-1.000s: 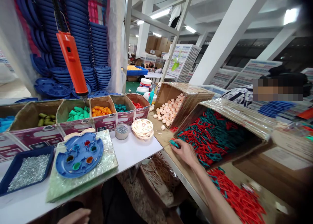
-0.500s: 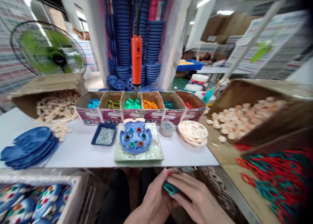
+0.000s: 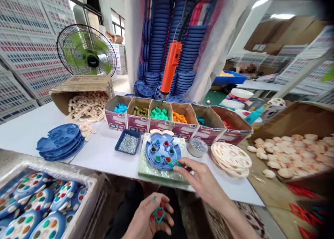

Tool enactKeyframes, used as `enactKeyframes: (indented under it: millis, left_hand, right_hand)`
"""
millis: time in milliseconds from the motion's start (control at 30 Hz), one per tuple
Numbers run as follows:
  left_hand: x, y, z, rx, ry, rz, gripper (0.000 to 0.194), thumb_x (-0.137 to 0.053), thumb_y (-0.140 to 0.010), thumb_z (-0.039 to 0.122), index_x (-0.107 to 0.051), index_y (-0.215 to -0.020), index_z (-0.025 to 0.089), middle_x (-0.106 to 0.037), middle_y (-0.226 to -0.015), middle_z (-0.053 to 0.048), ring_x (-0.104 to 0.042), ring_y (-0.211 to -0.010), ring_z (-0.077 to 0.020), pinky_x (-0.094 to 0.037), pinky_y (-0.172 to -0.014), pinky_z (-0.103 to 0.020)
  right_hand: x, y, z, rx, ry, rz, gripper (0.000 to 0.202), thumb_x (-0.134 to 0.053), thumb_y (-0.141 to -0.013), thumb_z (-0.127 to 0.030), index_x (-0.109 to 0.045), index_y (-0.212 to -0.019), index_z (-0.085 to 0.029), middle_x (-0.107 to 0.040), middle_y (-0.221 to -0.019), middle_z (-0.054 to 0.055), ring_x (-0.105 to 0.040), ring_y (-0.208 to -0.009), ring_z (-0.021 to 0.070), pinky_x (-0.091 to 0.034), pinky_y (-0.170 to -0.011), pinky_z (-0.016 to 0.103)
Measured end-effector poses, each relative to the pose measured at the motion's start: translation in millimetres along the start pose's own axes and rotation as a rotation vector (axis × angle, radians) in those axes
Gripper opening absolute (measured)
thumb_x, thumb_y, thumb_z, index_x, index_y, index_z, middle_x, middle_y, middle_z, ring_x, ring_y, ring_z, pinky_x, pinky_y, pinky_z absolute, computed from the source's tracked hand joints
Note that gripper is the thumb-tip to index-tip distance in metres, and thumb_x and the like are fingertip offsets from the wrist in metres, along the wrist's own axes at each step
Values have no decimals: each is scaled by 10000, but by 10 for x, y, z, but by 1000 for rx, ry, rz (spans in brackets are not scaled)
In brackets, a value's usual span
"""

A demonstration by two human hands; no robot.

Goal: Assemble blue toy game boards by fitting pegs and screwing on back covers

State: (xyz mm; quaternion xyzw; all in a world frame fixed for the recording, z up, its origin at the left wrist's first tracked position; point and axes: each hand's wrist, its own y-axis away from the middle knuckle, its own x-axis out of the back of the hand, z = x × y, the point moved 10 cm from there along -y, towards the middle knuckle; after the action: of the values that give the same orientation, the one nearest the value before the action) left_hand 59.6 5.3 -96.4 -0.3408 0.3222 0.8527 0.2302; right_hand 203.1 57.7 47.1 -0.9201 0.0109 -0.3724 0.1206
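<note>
My right hand [image 3: 199,179] pinches a small teal plastic frame [image 3: 174,163] between thumb and fingers, at the lower right rim of a blue round plastic shell [image 3: 162,146]. Coloured pegs stand in holes of that shell, and a pale piece [image 3: 161,132] sits at its top edge. Underneath lies a plastic-wrapped block [image 3: 147,171]. Lower down, over my lap, my left hand [image 3: 146,216] is loosely curled, palm up, around a few red and teal plastic frames [image 3: 159,214]. Whether the teal frame touches the shell I cannot tell.
Several cardboard bins [image 3: 138,125] of coloured pegs line the back. An orange electric screwdriver [image 3: 171,68] hangs above. Screws fill a blue tray [image 3: 117,146] and a round tub [image 3: 197,148]. Blue shells [image 3: 58,139] are stacked left, pale discs [image 3: 231,155] right. Finished pieces fill a crate [image 3: 96,183].
My hands have parted. The right one has moved up to the blue shell with a teal frame; the left stays low, now turned open-palmed with frames showing. The view has swung left.
</note>
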Motion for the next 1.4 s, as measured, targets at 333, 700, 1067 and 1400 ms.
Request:
enactKeyframes:
  millis: [333,700,1067,1400]
  left_hand:
    - [382,41,-180,56,-40,28,453,-797,-785,556,-678,-930,143,-718,-842,-71,-692,-639,-158,-415,-522,-205]
    - [263,46,-118,40,-101,11,526,-815,-729,616,-685,-897,134,-716,-806,-75,-624,-547,-107,-357,-519,-200]
    - [-68,48,294,-140,-321,24,504,-720,-807,650,-516,-851,191,-592,-597,29,-450,-366,-51,-255,-358,-155]
    - [-130,39,593,-311,-480,102,519,-893,-656,545,-542,-718,168,-487,-670,34,-398,-615,-85,-355,-594,-200]
  right_hand:
    - [-217,-575,-168,269,340,-253,276,-533,-1016,-400,-745,-1095,-244,-721,-979,62,-603,-951,227,-486,-840,361]
    - [-241,-520,-79,247,286,-192,257,-621,-970,-349,-724,-1179,-243,-727,-1081,72,-620,-1025,233,-518,-894,380]
    - [-558,140,-575,191,-3,-452,430,-809,-808,-251,-687,-1218,-297,-705,-1207,20,-631,-1133,214,-505,-1004,335]
    - [-725,391,-556,333,152,-294,343,-743,-784,-182,-691,-1120,-225,-719,-1073,51,-625,-1006,229,-542,-859,325]
